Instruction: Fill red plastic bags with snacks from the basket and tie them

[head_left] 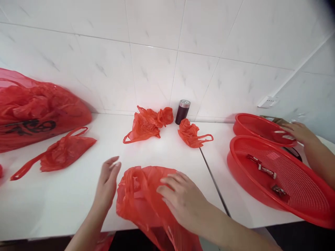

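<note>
1. Where the counter (65,205) reaches its front edge, a red plastic bag (143,200) lies between the 2 hands, its long axis slanting from the countertop down over the edge towards the lower right.
2. The right hand (183,198) is nearer: it rests over the bag's right side, fingers loosely curved; whether it pinches the plastic, I cannot tell.
3. The left hand (107,179) is empty, thumb and fingers apart, just beside the bag's left side.
4. To the right, the near basket (243,177) contains 3 small wrapped packets (267,171).
5. Behind it, another person's hand (298,133) is at the far basket (239,129), with small pale packets at its fingers.
6. At far left, a big red sack (70,111) is full of crumpled red plastic; 1 small bag (64,153) lies in front.
7. Near the wall, crumpled bags (145,125) lie beside an upright dark flask (182,113).
</note>
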A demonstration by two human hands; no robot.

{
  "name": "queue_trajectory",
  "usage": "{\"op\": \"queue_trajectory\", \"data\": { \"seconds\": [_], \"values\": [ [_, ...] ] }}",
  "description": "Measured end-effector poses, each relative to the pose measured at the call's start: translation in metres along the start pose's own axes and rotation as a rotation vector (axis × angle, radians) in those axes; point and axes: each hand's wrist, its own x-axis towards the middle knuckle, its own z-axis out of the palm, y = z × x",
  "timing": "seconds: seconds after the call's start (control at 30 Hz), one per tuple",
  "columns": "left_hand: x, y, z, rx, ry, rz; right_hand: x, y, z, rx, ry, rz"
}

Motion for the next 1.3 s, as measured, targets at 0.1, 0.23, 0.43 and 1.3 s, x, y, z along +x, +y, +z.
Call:
{"op": "queue_trajectory", "data": {
  "seconds": [0.1,0.23,0.43,1.3],
  "values": [
    [-0.027,0.026,-0.023,0.011,0.046,0.299,-0.003,0.009,0.023,-0.144,0.076,0.043],
    [-0.078,0.032,-0.036,0.37,-0.17,0.641,-0.012,-0.005,0.047,-0.07,0.076,-0.031],
    [-0.072,-0.041,-0.024,0.903,-0.393,0.547,-0.011,-0.003,0.066,-0.194,-0.377,0.197],
    [-0.05,0.062,0.001,-0.471,-0.673,-0.57,-0.115,0.158,-0.05,-0.042,0.173,0.912]
  ]
}}
